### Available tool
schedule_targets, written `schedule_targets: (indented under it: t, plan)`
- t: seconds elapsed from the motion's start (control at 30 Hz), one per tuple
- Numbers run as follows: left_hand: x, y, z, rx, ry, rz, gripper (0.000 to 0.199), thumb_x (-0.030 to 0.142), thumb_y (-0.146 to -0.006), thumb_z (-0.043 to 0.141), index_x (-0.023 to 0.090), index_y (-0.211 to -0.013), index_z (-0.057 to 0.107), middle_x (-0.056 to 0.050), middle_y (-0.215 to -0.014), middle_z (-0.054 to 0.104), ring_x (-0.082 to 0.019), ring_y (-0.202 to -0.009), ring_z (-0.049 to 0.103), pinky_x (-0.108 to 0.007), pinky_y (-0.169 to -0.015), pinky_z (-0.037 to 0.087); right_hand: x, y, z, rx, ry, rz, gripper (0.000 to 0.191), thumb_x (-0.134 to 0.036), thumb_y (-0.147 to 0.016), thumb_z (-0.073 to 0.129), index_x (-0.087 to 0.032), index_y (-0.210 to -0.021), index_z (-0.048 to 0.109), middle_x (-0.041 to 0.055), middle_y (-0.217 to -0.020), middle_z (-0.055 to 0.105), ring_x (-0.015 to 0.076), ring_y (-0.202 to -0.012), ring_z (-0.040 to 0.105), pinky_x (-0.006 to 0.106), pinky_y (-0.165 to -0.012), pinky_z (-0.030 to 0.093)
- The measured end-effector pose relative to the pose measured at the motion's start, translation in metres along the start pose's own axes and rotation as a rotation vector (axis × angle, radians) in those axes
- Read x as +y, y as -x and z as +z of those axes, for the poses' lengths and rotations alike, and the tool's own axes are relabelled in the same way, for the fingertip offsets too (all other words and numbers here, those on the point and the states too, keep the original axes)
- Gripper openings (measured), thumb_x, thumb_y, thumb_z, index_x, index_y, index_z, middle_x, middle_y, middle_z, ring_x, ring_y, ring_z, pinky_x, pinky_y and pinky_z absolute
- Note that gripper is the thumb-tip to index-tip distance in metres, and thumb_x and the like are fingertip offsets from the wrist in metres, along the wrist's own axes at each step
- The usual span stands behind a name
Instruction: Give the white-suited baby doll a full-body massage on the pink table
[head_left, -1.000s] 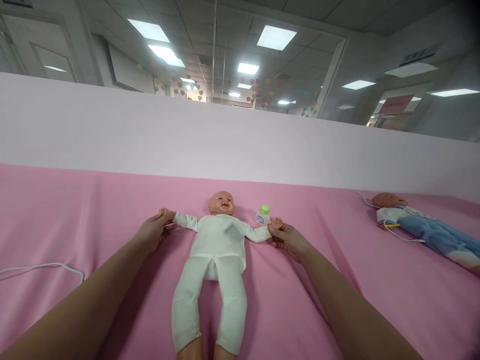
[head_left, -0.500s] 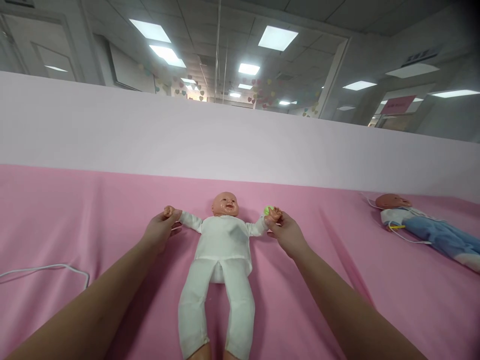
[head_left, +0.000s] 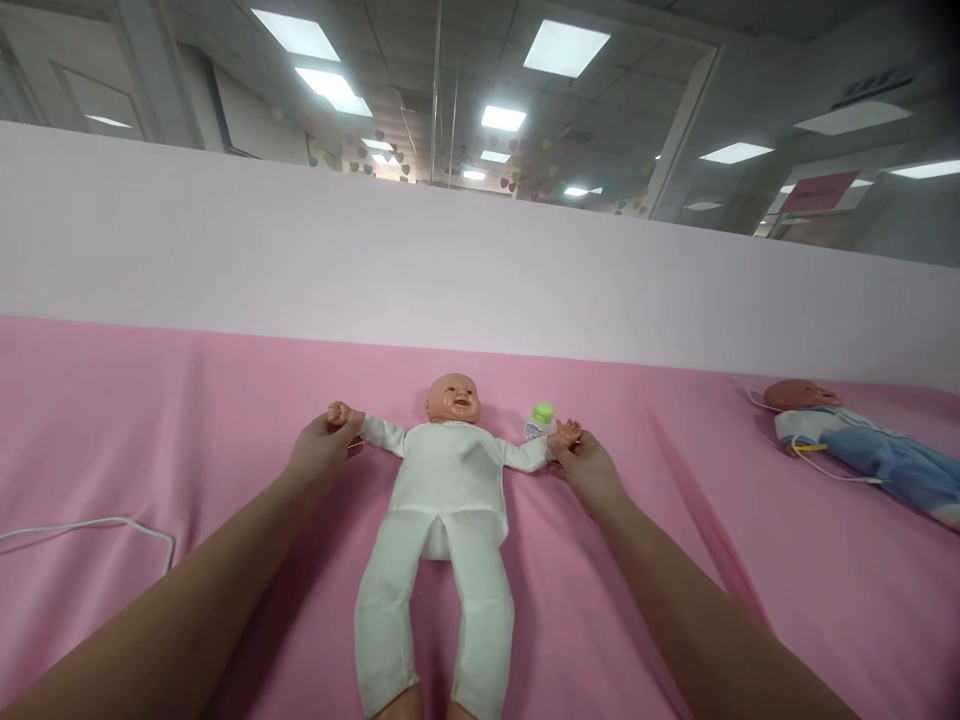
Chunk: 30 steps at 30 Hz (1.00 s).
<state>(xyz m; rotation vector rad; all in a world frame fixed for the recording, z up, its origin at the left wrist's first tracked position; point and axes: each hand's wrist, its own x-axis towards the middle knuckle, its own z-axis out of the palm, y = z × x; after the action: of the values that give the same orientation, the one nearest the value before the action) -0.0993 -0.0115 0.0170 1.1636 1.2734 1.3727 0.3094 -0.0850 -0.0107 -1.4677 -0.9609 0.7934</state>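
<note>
A baby doll point(head_left: 448, 480) in a white top and white trousers lies face up on the pink sheet point(head_left: 600, 580). Its arms are stretched out to both sides. My left hand point(head_left: 322, 448) is closed around the doll's hand and wrist on the left of the picture. On the other side, my right hand point(head_left: 591, 470) pinches the doll's other wrist, with the doll's small fingers showing above my own. Just behind that arm stands a small white bottle with a green cap point(head_left: 541, 414), its lower part hidden by the sleeve.
A second doll point(head_left: 862, 435) in blue and white clothes lies at the far right, with a white cord around it. Another white cord point(head_left: 112, 522) runs over the sheet at left. Behind the sheet rises a white padded wall point(head_left: 450, 270) with glass above.
My right hand has moved outward to the right, drawing the doll's arm straighter and uncovering more of the bottle. My left hand keeps its hold. The view has tilted slightly down.
</note>
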Motion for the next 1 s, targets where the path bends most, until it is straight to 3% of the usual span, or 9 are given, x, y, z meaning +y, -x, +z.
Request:
schedule_targets:
  t: [0.1,0.17,0.37,0.47,0.57,0.67,0.8,0.9,1.0]
  plan:
    - [0.013,0.019,0.013,0.01,-0.22,0.158,0.027,0.045,-0.082,0.077,0.023,-0.096,0.068,-0.004,-0.1,0.074,-0.026,-0.099,0.07,-0.035,-0.086,0.058,-0.015,0.019,0.012,0.031,0.134,-0.201,0.05,-0.043,-0.086,0.077,-0.026,-0.129,0.059,0.0095,-0.121,0.075,0.0288,-0.104,0.076,0.046,-0.092,0.065]
    - [0.02,0.034,0.023,-0.019,-0.393,0.259,0.021,0.042,-0.086,0.071,0.025,-0.098,0.069,-0.002,-0.098,0.075,-0.025,-0.095,0.07,-0.033,-0.084,0.055,-0.025,0.035,0.021,-0.019,0.213,-0.367,0.047,-0.039,-0.09,0.071,-0.027,-0.134,0.058,0.0089,-0.124,0.075,0.0278,-0.107,0.075,0.046,-0.096,0.063]
    - [0.026,0.069,0.046,-0.321,-0.806,0.639,0.031,0.043,-0.095,0.061,0.029,-0.118,0.075,-0.006,-0.123,0.076,-0.03,-0.113,0.068,-0.039,-0.098,0.051,-0.034,0.067,0.045,-0.282,0.527,-0.897,0.037,-0.026,-0.097,0.062,-0.028,-0.134,0.066,0.0076,-0.134,0.071,0.0268,-0.122,0.068,0.047,-0.106,0.058]
    - [0.024,0.071,0.05,-0.486,-0.975,0.807,0.037,0.03,-0.098,0.053,0.026,-0.128,0.074,-0.009,-0.131,0.073,-0.031,-0.123,0.064,-0.044,-0.11,0.046,-0.029,0.072,0.054,-0.375,0.679,-1.05,0.037,-0.016,-0.098,0.057,-0.026,-0.132,0.07,0.0112,-0.14,0.068,0.0285,-0.129,0.064,0.049,-0.108,0.057]
    - [0.022,0.068,0.051,-0.583,-1.081,0.893,0.044,0.018,-0.095,0.05,0.022,-0.132,0.072,-0.012,-0.131,0.072,-0.031,-0.125,0.062,-0.045,-0.112,0.045,-0.025,0.074,0.06,-0.415,0.773,-1.126,0.041,-0.009,-0.096,0.055,-0.024,-0.13,0.072,0.0132,-0.139,0.068,0.0318,-0.137,0.058,0.054,-0.113,0.052]
    - [0.021,0.068,0.051,-0.559,-1.077,0.871,0.042,0.02,-0.097,0.049,0.022,-0.131,0.073,-0.012,-0.132,0.072,-0.032,-0.125,0.062,-0.047,-0.111,0.045,-0.023,0.072,0.061,-0.417,0.724,-1.078,0.043,-0.008,-0.095,0.056,-0.025,-0.131,0.072,0.0125,-0.14,0.067,0.0311,-0.138,0.057,0.055,-0.114,0.052]
    - [0.023,0.066,0.047,-0.387,-0.927,0.689,0.032,0.035,-0.099,0.054,0.028,-0.122,0.074,-0.008,-0.129,0.073,-0.032,-0.119,0.064,-0.045,-0.104,0.048,-0.024,0.063,0.051,-0.339,0.484,-0.879,0.039,-0.02,-0.095,0.061,-0.028,-0.133,0.069,0.0087,-0.137,0.07,0.028,-0.129,0.064,0.053,-0.113,0.052]
    - [0.021,0.053,0.036,-0.183,-0.697,0.445,0.024,0.043,-0.095,0.061,0.028,-0.11,0.073,-0.006,-0.112,0.076,-0.03,-0.105,0.069,-0.038,-0.089,0.054,-0.023,0.046,0.035,-0.204,0.26,-0.607,0.036,-0.034,-0.096,0.064,-0.028,-0.131,0.067,0.007,-0.132,0.073,0.0267,-0.12,0.069,0.046,-0.103,0.059]
    - [0.017,0.028,0.019,0.011,-0.296,0.114,0.026,0.045,-0.087,0.072,0.024,-0.101,0.07,-0.007,-0.104,0.074,-0.029,-0.098,0.072,-0.036,-0.081,0.059,-0.014,0.021,0.012,0.047,0.109,-0.302,0.053,-0.046,-0.089,0.073,-0.026,-0.137,0.06,0.0091,-0.126,0.074,0.0275,-0.111,0.072,0.042,-0.093,0.062]
